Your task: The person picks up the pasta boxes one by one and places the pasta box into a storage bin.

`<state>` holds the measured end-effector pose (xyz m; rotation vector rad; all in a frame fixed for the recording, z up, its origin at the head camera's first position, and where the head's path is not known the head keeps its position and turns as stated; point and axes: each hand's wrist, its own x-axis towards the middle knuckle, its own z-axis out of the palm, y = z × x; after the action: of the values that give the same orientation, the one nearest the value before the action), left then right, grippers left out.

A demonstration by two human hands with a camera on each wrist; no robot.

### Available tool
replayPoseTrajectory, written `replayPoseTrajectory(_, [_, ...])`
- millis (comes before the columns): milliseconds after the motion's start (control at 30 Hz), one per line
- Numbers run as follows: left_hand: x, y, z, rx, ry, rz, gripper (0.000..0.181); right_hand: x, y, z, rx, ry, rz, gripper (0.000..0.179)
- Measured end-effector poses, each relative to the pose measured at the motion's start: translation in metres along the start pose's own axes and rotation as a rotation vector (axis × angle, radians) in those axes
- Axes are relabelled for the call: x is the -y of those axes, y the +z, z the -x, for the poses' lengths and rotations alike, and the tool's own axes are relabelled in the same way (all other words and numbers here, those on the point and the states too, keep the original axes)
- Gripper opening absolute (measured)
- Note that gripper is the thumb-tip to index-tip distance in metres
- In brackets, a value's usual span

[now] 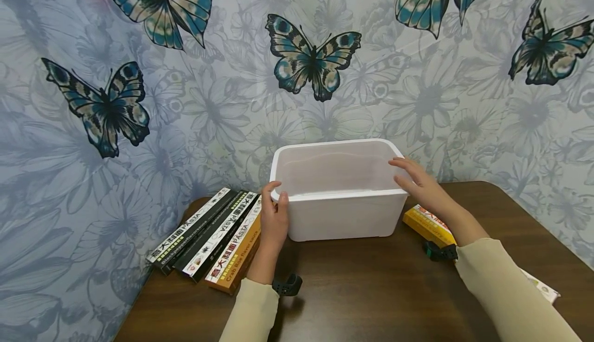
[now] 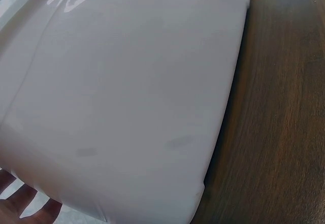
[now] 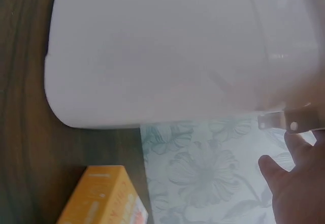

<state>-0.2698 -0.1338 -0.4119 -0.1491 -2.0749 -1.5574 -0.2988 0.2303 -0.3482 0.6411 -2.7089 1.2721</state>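
Note:
A deep white plastic bin [image 1: 345, 218] stands upright on the brown table, its wide mouth facing up. My left hand [image 1: 275, 223] holds its left front corner, thumb and forefinger at the rim. In the left wrist view, several fingertips of the left hand [image 2: 28, 203] show past the bin's edge. At the right rim is my right hand [image 1: 426, 190], fingers extended over the edge. The right wrist view shows the spread fingers of the right hand [image 3: 299, 183] beside the bin's end handle [image 3: 289, 121]. Inside the bin, the visible walls are bare.
Left of the bin lie two black pasta boxes [image 1: 191, 232] [image 1: 217, 239] and an orange crab roe pasta box [image 1: 237, 251]. A yellow box [image 1: 428, 224] lies under the right forearm. Farther right, a white packet [image 1: 543, 286] is partly hidden by the sleeve. Butterfly-patterned wall covering [image 1: 223, 99] rises behind the table.

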Motion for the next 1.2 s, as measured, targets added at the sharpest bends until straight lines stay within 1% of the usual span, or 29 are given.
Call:
replayPoseTrajectory(67, [0.0, 0.0, 0.0, 0.0, -0.005, -0.005, 0.04, -0.003, 0.003, 0.004, -0.015, 0.014, -0.035, 0.059])
replayPoseTrajectory(200, [0.001, 0.001, 0.0, -0.003, -0.002, -0.003, 0.039, -0.006, 0.009, 0.012, -0.061, 0.012, -0.089, 0.062])
replayPoseTrajectory(333, [0.002, 0.001, 0.0, -0.007, 0.001, -0.003, 0.039, -0.009, 0.013, 0.02, -0.097, -0.021, -0.091, 0.064])
replayPoseTrajectory(433, [0.002, 0.0, 0.001, -0.008, -0.004, -0.009, 0.039, -0.009, 0.014, 0.027, -0.112, -0.011, -0.041, 0.066])
replayPoseTrajectory(633, [0.004, -0.001, 0.001, -0.005, -0.004, -0.016, 0.038, -0.006, 0.01, 0.044, -0.102, 0.061, 0.088, 0.073])
replayPoseTrajectory(767, [0.005, -0.001, 0.001, -0.007, 0.003, -0.02, 0.038, -0.009, 0.008, 0.054, -0.09, 0.064, 0.119, 0.08])
replayPoseTrajectory(867, [0.004, -0.001, 0.001, 0.001, 0.015, 0.007, 0.038, -0.013, 0.007, 0.061, -0.085, 0.068, 0.14, 0.081])
replayPoseTrajectory(1000, [0.003, -0.001, 0.002, 0.014, 0.021, 0.033, 0.039, -0.021, 0.003, 0.073, -0.074, 0.099, 0.169, 0.081])
replayPoseTrajectory(1200, [0.002, -0.001, 0.0, 0.017, 0.02, 0.022, 0.039, -0.037, -0.011, 0.092, -0.067, 0.144, 0.216, 0.085])
